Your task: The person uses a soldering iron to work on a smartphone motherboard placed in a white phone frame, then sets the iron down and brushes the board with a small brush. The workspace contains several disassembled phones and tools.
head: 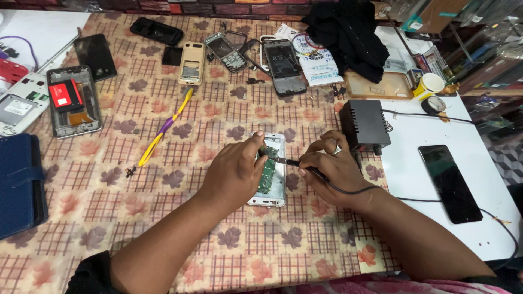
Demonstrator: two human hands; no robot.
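The desk point(98, 218) is seen evenly and brightly lit from above, colours well saturated on its patterned cover. Only short, soft shadows are cast beneath the left hand point(231, 174) and the right hand point(335, 171). A dull sheen is carried by the dark phone point(449, 183) near the desk's right edge, and the white surface there is rendered close to overexposed. Sharp focus is held at centre; slight softness and wide-angle stretching are noted toward the far corners and the near edge.
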